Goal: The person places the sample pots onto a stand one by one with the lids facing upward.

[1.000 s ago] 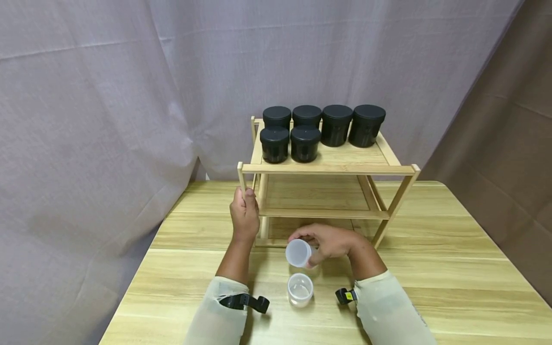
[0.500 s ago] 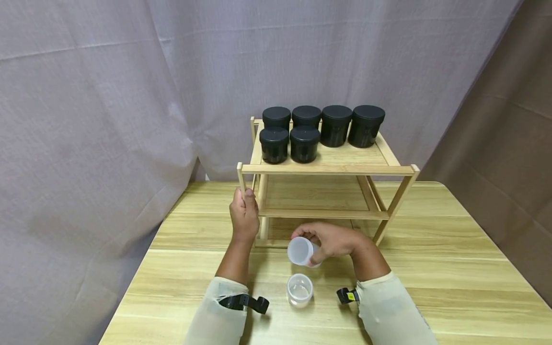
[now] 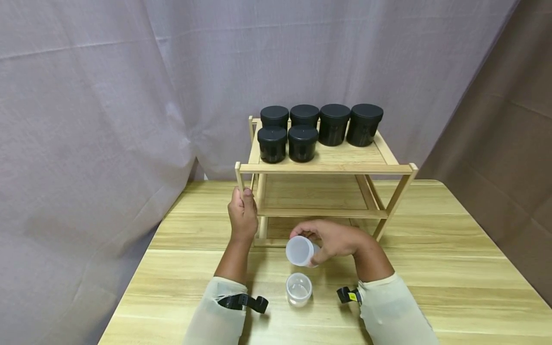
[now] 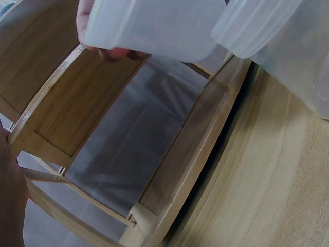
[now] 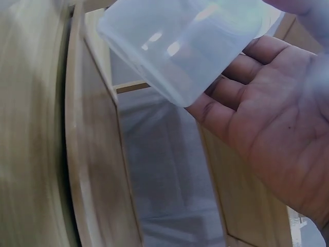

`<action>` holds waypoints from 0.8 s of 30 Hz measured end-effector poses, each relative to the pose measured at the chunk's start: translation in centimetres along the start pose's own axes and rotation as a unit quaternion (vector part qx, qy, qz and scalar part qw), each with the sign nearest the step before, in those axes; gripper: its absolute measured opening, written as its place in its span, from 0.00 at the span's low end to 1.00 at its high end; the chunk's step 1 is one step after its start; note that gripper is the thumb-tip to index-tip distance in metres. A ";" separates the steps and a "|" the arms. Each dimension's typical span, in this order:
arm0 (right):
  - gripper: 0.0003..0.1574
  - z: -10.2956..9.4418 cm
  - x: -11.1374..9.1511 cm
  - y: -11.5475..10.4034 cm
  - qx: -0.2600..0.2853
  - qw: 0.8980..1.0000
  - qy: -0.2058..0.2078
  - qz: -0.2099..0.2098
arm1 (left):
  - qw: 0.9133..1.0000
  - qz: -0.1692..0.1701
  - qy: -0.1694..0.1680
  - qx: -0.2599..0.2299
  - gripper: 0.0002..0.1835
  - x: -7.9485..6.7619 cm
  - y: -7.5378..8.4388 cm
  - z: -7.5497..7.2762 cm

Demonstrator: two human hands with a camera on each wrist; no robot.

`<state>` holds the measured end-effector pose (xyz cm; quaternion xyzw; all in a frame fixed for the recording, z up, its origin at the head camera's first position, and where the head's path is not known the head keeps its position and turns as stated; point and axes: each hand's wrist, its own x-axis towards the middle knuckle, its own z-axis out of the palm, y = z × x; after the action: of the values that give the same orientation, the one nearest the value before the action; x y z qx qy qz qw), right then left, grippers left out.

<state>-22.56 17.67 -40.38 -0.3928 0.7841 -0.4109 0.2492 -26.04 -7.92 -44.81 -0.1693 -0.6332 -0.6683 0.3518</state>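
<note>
My left hand [image 3: 243, 215] grips the left front post of a light wooden two-tier rack [image 3: 327, 168]. In front of the rack, my right hand [image 3: 337, 239] holds a translucent plastic jar [image 3: 299, 251], fingers and thumb around its side. The jar is tilted, one round end facing toward me. A second clear jar [image 3: 299, 290] with a whitish rim stands upright on the table, just nearer than the held one. In the right wrist view, curled fingers [image 5: 231, 87] lie against the held jar [image 5: 169, 46]. The left wrist view shows both the held jar [image 4: 159, 25] and the standing jar [image 4: 288, 46].
Several black lidded jars [image 3: 362, 125] stand on the rack's top shelf, toward the back and left. Bare wood shows on the lower shelf [image 3: 315, 194]. The wooden table [image 3: 453, 268] extends to both sides. Grey cloth [image 3: 108, 120] hangs behind and at the left, brown cloth [image 3: 509, 143] at the right.
The right hand and its jar have risen very slightly and shifted a little. The left hand keeps its grip on the post, and the standing jar stays in place.
</note>
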 end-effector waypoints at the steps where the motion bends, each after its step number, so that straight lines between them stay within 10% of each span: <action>1: 0.40 0.0 -0.1 -0.2 -0.002 1.000 0.002 -0.004 | 1.000 0.000 0.001 0.002 0.31 0.0 0.0 0.0; 24: 0.40 -0.5 -2.1 -3.1 -0.057 0.994 0.086 -0.030 | 1.000 -0.006 0.002 0.017 0.25 -0.1 0.2 -0.1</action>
<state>-20.45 18.53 -37.37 -0.3934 0.8123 -0.4052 0.1458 -25.83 -7.98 -44.73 -0.1584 -0.6445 -0.6599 0.3522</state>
